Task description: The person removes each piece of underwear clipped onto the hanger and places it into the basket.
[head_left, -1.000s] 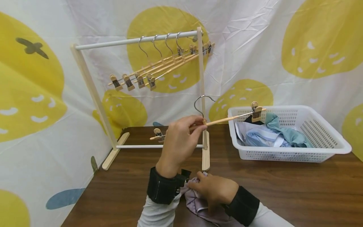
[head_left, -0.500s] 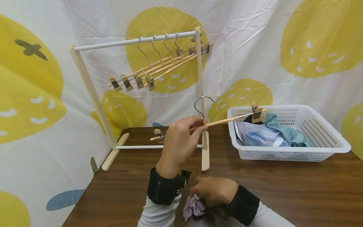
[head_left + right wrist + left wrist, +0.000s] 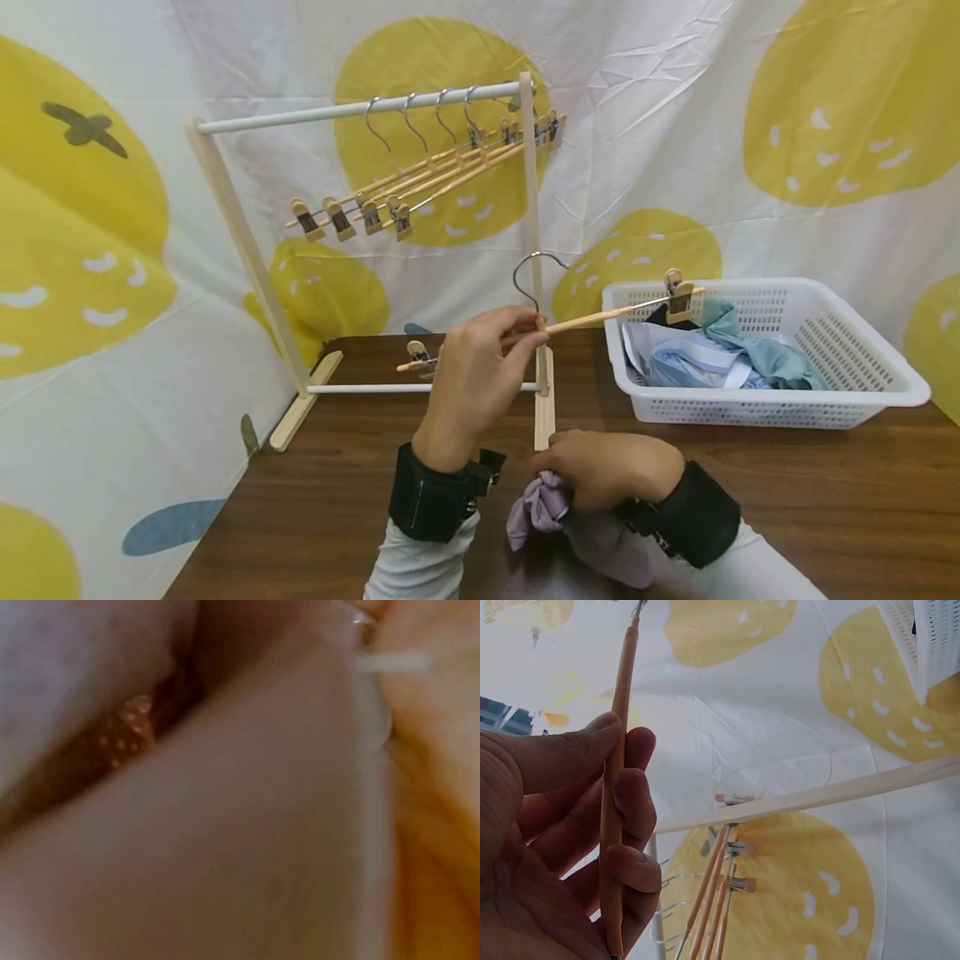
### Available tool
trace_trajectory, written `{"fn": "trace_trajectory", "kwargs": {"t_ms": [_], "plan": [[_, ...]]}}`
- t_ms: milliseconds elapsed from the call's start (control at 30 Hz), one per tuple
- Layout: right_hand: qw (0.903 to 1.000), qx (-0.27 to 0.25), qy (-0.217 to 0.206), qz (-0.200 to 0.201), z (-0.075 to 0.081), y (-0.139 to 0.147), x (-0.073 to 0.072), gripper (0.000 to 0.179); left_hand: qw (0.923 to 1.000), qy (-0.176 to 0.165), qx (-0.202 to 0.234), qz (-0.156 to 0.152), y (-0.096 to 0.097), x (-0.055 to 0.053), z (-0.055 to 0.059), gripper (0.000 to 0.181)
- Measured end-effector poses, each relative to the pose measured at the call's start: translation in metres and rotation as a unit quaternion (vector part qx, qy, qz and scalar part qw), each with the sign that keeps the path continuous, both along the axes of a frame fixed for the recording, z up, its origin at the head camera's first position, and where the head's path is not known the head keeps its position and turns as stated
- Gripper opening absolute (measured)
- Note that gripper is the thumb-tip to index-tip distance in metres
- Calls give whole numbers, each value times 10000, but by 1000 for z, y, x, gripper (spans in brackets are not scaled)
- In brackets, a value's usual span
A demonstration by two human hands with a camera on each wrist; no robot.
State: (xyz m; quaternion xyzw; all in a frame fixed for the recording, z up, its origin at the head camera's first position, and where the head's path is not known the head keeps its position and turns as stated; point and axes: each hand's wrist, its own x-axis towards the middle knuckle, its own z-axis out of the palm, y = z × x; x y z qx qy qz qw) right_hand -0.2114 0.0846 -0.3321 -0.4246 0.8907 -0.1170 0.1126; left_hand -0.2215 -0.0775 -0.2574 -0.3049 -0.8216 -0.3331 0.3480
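My left hand (image 3: 480, 375) grips a wooden clip hanger (image 3: 592, 319) by its bar just under the metal hook, holding it raised in front of the rack. In the left wrist view, the thumb and curled fingers wrap round the hanger's bar (image 3: 615, 787). A clip sits at each end of the hanger, with no cloth on it. Below, over the table, my right hand (image 3: 615, 471) holds a crumpled mauve garment (image 3: 543, 504); its fingertips are hidden. Blurred mauve fabric (image 3: 225, 825) fills most of the right wrist view.
A small wooden rack (image 3: 531, 208) with a white rod bears several clip hangers (image 3: 442, 171). To the right stands a white perforated basket (image 3: 885, 392) holding light blue and white cloth (image 3: 690, 362) and teal cloth (image 3: 765, 350). A patterned curtain hangs behind the brown table (image 3: 337, 492).
My right hand has moved up and to the right, carrying the mauve garment, which has bunched and shifted with it. The left hand and its hanger have stayed in place.
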Motion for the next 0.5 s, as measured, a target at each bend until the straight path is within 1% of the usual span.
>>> {"fn": "trace_trajectory", "kwargs": {"t_ms": [167,233,300,367,400,433,500], "plan": [[9977,-489,400,-229,20,29,-4,36,10000,-61,27,22,-1,1,1,17],[9949,-695,652,-338,27,42,-7,36,10000,-73,55,21,-2,1,2,17],[9896,-876,979,-591,34,56,-9,37,9999,-67,89,29,-3,1,2,16],[9805,-1107,1388,-843,40,71,-13,36,9999,-37,126,47,-4,1,3,16],[9740,-1222,1622,-1005,42,78,-15,38,9999,-22,141,53,-4,1,3,16],[9665,-1337,1851,-1168,44,86,-17,39,9999,-6,152,67,-5,1,3,15],[9473,-1659,2334,-1435,47,101,-22,41,9998,26,175,98,-6,1,3,14]]}}
